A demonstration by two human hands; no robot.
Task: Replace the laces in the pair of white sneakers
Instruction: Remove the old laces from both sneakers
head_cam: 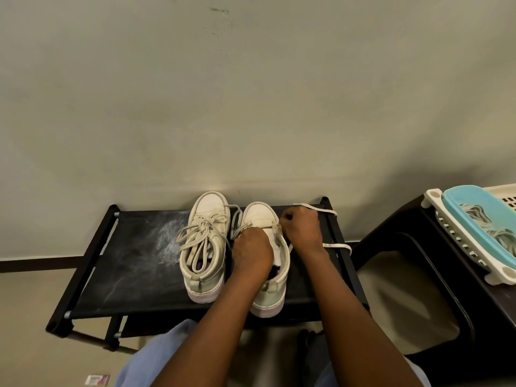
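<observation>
Left hand (252, 252) grips 1 sneaker (258, 213); right hand (303, 233) pinches white lace (324, 211).

Counting two sneakers: left sneaker (202, 241) beside the left hand (252, 252), right sneaker (275, 289) under it; one white lace (325, 210) in the right hand (303, 230); one rack (134, 247) beneath; one basket (446, 227) rightward.

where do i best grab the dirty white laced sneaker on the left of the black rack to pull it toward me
Grip the dirty white laced sneaker at its heel collar, coming from the near side with your thumb inside the opening. The heel faces you near the front edge of the black fabric rack, the toe points at the wall, and loose bow loops cover the tongue.
</observation>
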